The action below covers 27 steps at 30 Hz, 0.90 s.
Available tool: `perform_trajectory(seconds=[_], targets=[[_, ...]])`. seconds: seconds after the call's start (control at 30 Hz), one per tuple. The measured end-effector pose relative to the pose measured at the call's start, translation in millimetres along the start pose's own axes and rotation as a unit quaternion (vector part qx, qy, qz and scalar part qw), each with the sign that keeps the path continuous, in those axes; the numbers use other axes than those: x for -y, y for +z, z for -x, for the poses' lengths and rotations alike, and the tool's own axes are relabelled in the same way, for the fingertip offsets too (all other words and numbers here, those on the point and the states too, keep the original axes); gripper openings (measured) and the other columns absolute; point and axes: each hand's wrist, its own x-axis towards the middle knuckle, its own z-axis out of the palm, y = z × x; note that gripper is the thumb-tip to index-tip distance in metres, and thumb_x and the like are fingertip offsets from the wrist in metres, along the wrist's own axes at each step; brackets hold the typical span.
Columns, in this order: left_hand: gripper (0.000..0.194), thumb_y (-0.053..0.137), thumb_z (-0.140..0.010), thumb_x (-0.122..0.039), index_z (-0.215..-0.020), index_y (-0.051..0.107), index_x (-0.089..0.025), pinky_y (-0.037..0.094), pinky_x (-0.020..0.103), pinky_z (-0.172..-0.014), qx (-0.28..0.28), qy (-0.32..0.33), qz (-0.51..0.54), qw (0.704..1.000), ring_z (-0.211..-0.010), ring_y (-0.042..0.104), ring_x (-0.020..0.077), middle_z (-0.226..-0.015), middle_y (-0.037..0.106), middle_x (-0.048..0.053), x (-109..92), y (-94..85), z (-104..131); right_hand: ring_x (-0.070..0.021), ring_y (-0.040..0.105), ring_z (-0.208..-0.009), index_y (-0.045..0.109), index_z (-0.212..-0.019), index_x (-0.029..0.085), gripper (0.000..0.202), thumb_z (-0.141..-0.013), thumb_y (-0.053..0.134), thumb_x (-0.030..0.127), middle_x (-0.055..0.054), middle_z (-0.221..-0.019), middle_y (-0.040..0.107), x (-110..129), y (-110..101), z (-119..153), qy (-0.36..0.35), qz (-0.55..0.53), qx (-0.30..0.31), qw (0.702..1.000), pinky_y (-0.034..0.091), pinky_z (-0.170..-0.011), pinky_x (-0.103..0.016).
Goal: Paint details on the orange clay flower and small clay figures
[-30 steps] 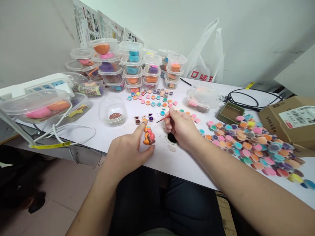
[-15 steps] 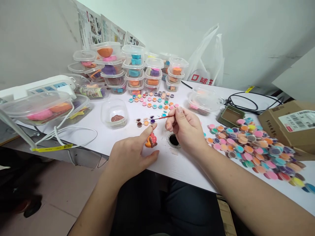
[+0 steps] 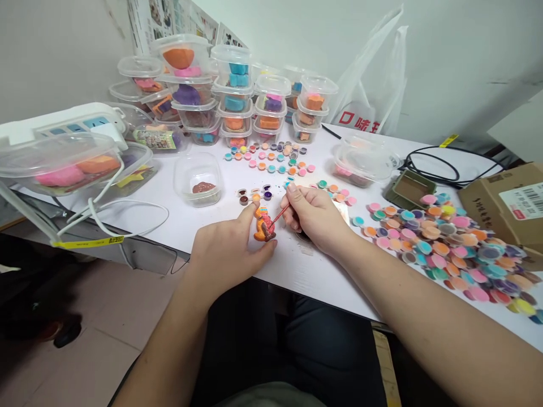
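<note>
My left hand [image 3: 227, 251] grips a small orange, red and brown figurine [image 3: 265, 224] between thumb and index finger, just above the white table. Pinched in my right hand [image 3: 311, 215] is a thin red paintbrush [image 3: 280, 213], its tip at the red and brown side of the figurine. Beyond the figurine lie several small open paint pots [image 3: 267, 195], with dark brown, orange and purple paint. The dark round pot beside my right hand is mostly hidden by that hand.
Stacked clear tubs [image 3: 233, 104] with coloured pieces line the back. An open tub [image 3: 198, 183] holds brown material. Many paint pots [image 3: 458, 243] are heaped at right, before a cardboard box [image 3: 500, 198]. A power strip [image 3: 63, 124] and white cable [image 3: 99, 226] lie left.
My right hand has brought the brush from the paint pots down to the figurine. The figurine is turned so more of it shows. The view has shifted slightly.
</note>
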Motion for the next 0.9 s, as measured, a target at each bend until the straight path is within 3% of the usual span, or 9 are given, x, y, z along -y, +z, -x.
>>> perform_trajectory(seconds=[0.27,0.5,0.73,0.9], targets=[[0.065,0.052,-0.089,-0.058,-0.144,0.055,-0.024,0.042,0.032,-0.064,-0.017,0.007,-0.005,1.0,-0.076,0.073,0.0261,-0.085,0.078,0.002,-1.2,0.6,0.3,-0.0082,0.046,-0.043,0.065,-0.076,0.018,0.058,-0.089,0.056,0.073,0.002,-0.053,0.059,-2.8,-0.9,-0.8,-0.023,0.079,0.04,0.996,0.037,-0.044,-0.022],[0.065,0.052,-0.088,-0.057,-0.144,0.055,-0.025,0.042,0.033,-0.064,-0.034,0.009,-0.014,0.999,-0.075,0.073,0.0268,-0.086,0.078,0.002,-1.6,2.7,0.2,-0.0077,0.049,-0.044,0.063,-0.079,0.017,0.057,-0.089,0.057,0.072,0.002,-0.053,0.058,-6.4,-2.1,-2.5,-0.031,0.035,0.033,0.998,0.04,-0.044,-0.021],[0.066,0.052,-0.087,-0.056,-0.145,0.054,-0.026,0.042,0.033,-0.065,-0.028,0.008,-0.023,0.999,-0.078,0.073,0.0277,-0.086,0.077,0.002,-2.2,2.2,1.1,-0.0071,0.048,-0.042,0.063,-0.077,0.016,0.052,-0.095,0.055,0.065,0.002,-0.052,0.058,-1.2,-2.3,-0.8,-0.008,0.092,0.044,0.995,0.038,-0.043,-0.02],[0.065,0.052,-0.087,-0.056,-0.145,0.052,-0.027,0.043,0.033,-0.067,-0.021,0.004,-0.03,0.999,-0.079,0.073,0.0283,-0.087,0.077,0.003,-4.0,0.5,1.0,-0.0074,0.049,-0.043,0.064,-0.077,0.016,0.053,-0.094,0.055,0.065,0.001,-0.054,0.06,-4.5,-2.4,-2.5,-0.038,0.058,0.048,0.996,0.04,-0.044,-0.02]])
